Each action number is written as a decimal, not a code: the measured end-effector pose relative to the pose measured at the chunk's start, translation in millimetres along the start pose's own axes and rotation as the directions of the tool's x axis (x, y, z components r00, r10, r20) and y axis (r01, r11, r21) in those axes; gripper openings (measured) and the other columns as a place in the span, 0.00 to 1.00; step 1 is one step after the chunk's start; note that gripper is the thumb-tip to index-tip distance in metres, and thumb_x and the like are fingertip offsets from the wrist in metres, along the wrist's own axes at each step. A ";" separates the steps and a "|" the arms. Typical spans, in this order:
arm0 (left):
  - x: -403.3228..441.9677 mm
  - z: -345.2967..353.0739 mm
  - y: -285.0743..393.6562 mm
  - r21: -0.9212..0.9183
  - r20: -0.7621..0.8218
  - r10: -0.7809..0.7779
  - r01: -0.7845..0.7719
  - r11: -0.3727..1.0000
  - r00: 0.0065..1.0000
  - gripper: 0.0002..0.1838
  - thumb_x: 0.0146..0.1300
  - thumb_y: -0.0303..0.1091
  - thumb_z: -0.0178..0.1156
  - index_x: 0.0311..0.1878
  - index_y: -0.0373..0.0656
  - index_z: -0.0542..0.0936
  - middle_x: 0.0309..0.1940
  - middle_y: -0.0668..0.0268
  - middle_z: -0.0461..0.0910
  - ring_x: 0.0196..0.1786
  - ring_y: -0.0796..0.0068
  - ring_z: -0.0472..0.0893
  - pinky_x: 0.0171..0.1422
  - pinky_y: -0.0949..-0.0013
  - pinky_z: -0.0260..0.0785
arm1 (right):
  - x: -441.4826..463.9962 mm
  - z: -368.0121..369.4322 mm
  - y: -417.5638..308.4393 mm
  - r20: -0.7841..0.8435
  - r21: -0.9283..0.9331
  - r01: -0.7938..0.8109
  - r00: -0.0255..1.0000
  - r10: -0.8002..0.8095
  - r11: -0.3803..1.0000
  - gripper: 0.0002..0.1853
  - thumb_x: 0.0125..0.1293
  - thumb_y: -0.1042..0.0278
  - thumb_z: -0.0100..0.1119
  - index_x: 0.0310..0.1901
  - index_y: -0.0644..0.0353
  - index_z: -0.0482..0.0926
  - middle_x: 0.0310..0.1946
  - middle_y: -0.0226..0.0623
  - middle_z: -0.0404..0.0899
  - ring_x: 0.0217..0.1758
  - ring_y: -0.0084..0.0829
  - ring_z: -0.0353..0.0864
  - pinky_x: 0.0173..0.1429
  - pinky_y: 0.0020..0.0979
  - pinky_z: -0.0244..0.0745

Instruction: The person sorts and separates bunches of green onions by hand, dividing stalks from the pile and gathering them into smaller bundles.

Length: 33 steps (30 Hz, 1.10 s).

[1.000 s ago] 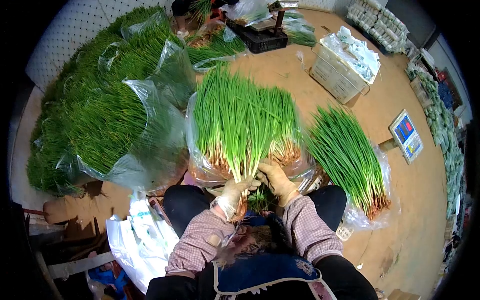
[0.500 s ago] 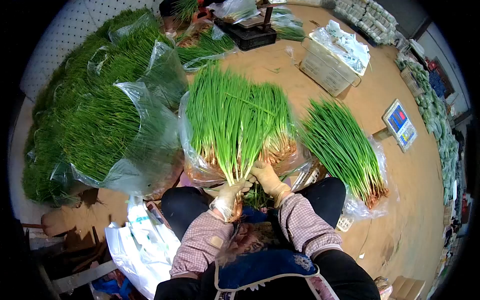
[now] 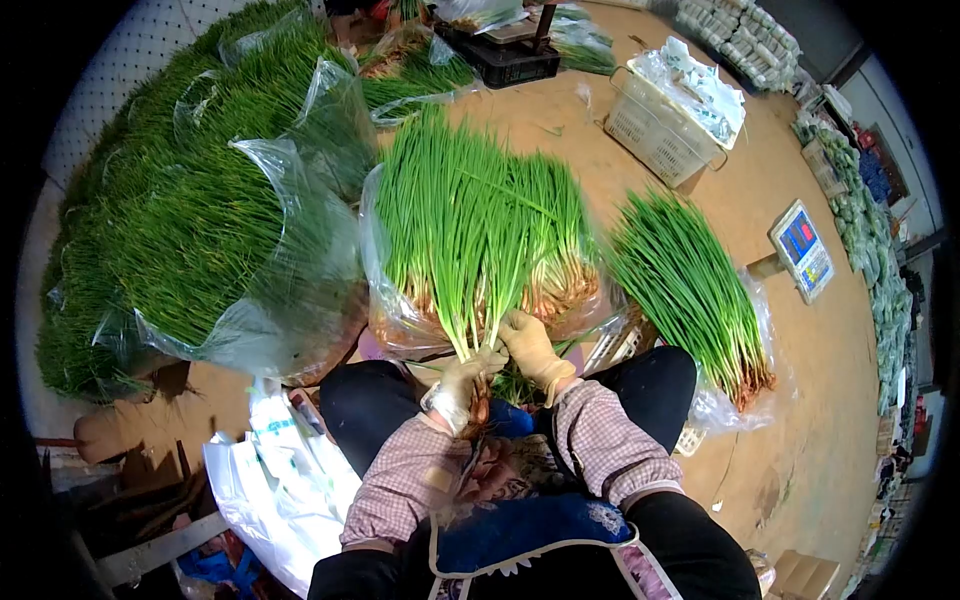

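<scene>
Gloved in pale yellow, my left hand [image 3: 468, 382] is closed around a bunch of green onions [image 3: 470, 300] near the white stems. Their brown roots hang below that fist. Just to the right, my right hand [image 3: 533, 347] pinches at the stems on the edge of the same bunch; its fingertips partly hide what they hold. Behind the bunch, more green onions [image 3: 560, 230] lie in an open clear plastic bag [image 3: 375, 260] in front of my knees. A separate pile of green onions [image 3: 690, 290] rests on plastic to the right.
Large bagged green onions [image 3: 200, 230] fill the left. A digital scale display [image 3: 802, 250] stands at right. Farther back are a basket [image 3: 655, 130] holding plastic bags and a black platform scale [image 3: 500, 60]. White plastic bags [image 3: 280, 490] lie by my left knee.
The view has shifted slightly. Both hands stay at the stems of the bunch, with the right hand a little nearer to the left one.
</scene>
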<state>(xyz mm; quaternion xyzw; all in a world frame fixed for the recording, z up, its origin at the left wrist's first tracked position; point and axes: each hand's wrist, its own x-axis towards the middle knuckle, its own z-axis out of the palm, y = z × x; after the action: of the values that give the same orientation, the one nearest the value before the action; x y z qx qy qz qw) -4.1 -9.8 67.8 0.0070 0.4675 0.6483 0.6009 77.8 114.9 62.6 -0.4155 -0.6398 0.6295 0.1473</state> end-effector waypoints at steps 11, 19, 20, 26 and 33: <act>-6.2 3.9 5.5 -0.088 0.048 -0.046 0.050 0.995 0.998 0.24 0.66 0.45 0.49 0.54 0.33 0.70 0.51 0.62 0.75 0.43 0.79 0.75 0.39 0.78 0.68 | 10.4 -82.6 30.3 -0.539 -0.512 -0.220 0.835 -0.111 0.830 0.17 0.61 0.57 0.50 0.41 0.64 0.74 0.31 0.55 0.78 0.36 0.54 0.77 0.41 0.44 0.70; -5.0 5.7 10.1 -0.170 0.158 -0.111 0.138 0.976 0.981 0.24 0.67 0.47 0.46 0.54 0.34 0.70 0.54 0.61 0.73 0.36 0.81 0.76 0.28 0.80 0.70 | -22.6 -66.5 112.2 0.131 -0.839 -0.131 0.894 0.429 0.528 0.22 0.57 0.53 0.53 0.47 0.62 0.76 0.40 0.53 0.77 0.46 0.47 0.77 0.50 0.39 0.70; -6.7 7.7 10.7 -0.171 0.153 -0.088 0.114 0.979 0.984 0.25 0.67 0.47 0.45 0.55 0.34 0.69 0.54 0.61 0.73 0.35 0.81 0.77 0.28 0.80 0.71 | -27.8 -58.2 93.7 0.181 -0.829 -0.147 0.843 0.506 0.540 0.25 0.57 0.51 0.53 0.50 0.62 0.74 0.41 0.52 0.78 0.46 0.46 0.77 0.50 0.39 0.70; 6.1 -7.7 -3.8 -0.144 0.205 -0.133 0.164 0.976 0.970 0.28 0.66 0.47 0.46 0.61 0.35 0.61 0.54 0.58 0.72 0.43 0.77 0.77 0.27 0.77 0.73 | 1.3 -47.2 40.4 0.058 -0.571 -0.201 0.957 0.283 0.796 0.12 0.60 0.62 0.52 0.33 0.62 0.78 0.27 0.40 0.80 0.26 0.32 0.79 0.33 0.28 0.72; 46.3 -49.6 -49.9 -0.655 0.471 -0.206 0.497 0.569 0.858 0.23 0.65 0.37 0.47 0.61 0.38 0.63 0.50 0.60 0.73 0.49 0.73 0.74 0.41 0.75 0.71 | -11.9 -17.8 -26.5 -0.134 -0.376 -0.130 0.987 0.085 0.918 0.31 0.56 0.50 0.59 0.53 0.67 0.67 0.46 0.51 0.75 0.49 0.41 0.76 0.50 0.34 0.71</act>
<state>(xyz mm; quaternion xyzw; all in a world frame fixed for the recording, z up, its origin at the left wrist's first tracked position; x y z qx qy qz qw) -6.7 -11.0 -16.4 -0.2268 0.0320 0.6355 0.7374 88.6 122.2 94.1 -0.5065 -0.7170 0.4745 0.0651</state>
